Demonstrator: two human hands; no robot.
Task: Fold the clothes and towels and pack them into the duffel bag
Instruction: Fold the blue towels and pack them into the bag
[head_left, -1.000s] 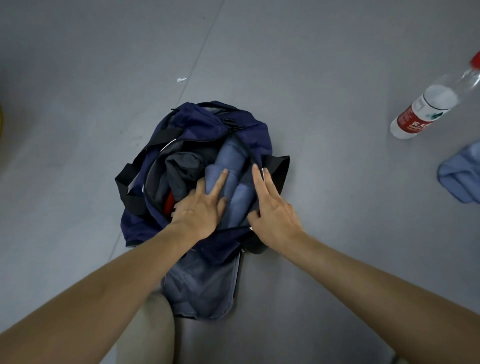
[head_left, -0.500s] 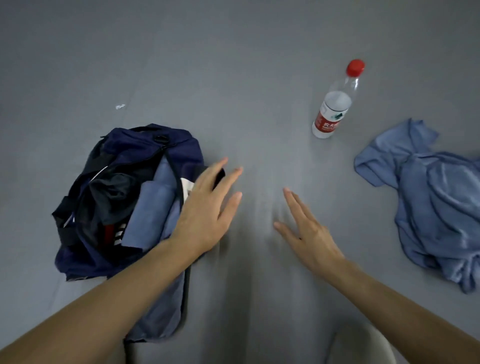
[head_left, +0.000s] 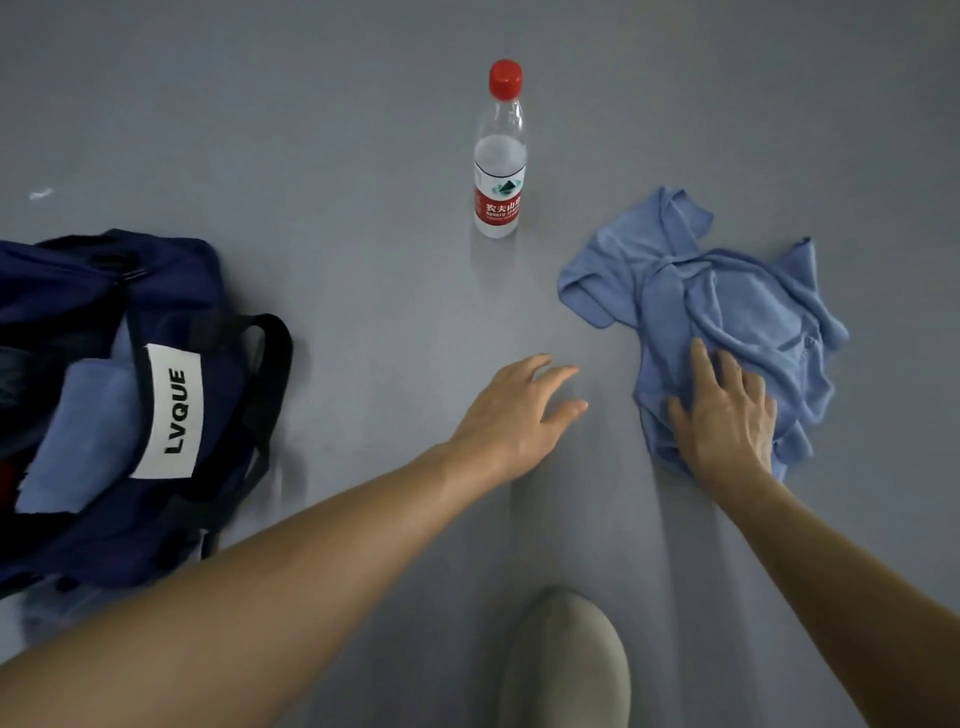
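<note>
Duffel bag (head_left: 104, 270) cut off at left, patch (head_left: 174, 410) reading LVQUE, far bottle (head_left: 500, 156), red label blurred, right hand (head_left: 727, 415) flat on blue shirt (head_left: 737, 301), left hand (head_left: 519, 415) spread, empty.

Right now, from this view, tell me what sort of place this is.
Likely an indoor room with a plain grey floor. A navy duffel bag, a crumpled blue shirt and an upright water bottle all sit directly on it. What kind of room, I cannot tell.

A wide-angle camera on my head looks down at the smooth grey floor (head_left: 363, 114), close above my left hand (head_left: 519, 410) and right hand (head_left: 727, 415).
</note>
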